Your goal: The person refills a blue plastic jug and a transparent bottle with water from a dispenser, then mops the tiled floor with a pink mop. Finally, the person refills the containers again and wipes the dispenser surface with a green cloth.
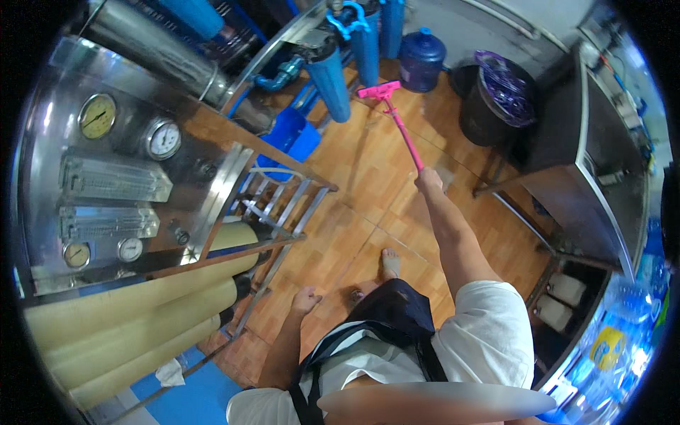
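Observation:
My right hand [430,181] is wrapped round the lower end of a pink squeegee's handle [404,134], with the arm stretched out ahead. The squeegee's wide pink head [379,90] is at the far end, beside the blue filter housings [328,81]; whether it touches anything is hard to tell. My left hand [306,301] hangs low at my left side, fingers curled in, and nothing shows in it. Below it lies the wood-patterned tile floor [361,177], where one bare foot [390,263] shows.
On the left stands a metal panel with gauges [97,115], above long cream cylinders [142,304]. A blue basket [290,134] sits by its frame. Ahead are a blue water jug [423,60] and a black lined bin [496,106]. A metal counter [567,170] and bottles [630,312] line the right.

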A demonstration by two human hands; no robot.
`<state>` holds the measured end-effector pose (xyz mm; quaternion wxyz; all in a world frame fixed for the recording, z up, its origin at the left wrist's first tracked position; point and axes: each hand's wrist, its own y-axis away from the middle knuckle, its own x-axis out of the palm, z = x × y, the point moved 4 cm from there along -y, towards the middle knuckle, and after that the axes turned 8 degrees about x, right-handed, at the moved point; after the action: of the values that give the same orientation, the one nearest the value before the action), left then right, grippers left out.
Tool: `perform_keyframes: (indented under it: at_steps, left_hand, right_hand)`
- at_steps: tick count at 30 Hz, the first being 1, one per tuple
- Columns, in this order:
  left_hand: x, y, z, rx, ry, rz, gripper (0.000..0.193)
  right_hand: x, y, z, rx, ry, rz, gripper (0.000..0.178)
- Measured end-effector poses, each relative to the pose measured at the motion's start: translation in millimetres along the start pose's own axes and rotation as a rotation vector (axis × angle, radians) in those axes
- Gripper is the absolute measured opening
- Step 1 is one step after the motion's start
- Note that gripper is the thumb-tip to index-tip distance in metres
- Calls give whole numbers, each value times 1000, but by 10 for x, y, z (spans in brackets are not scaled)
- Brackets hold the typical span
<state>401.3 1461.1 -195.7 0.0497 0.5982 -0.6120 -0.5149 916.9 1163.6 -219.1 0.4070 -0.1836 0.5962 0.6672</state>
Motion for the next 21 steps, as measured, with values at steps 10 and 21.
perform_keyframes:
  at_steps: [10, 21]
  left_hand:
    - [503, 487, 507, 43, -254, 148, 51]
    - [832, 700, 810, 146, -103, 117, 57]
  right_hand:
    - [457, 623, -39, -78, 66, 103, 33]
    - [1893, 3841, -3859, 108, 199, 198, 41]
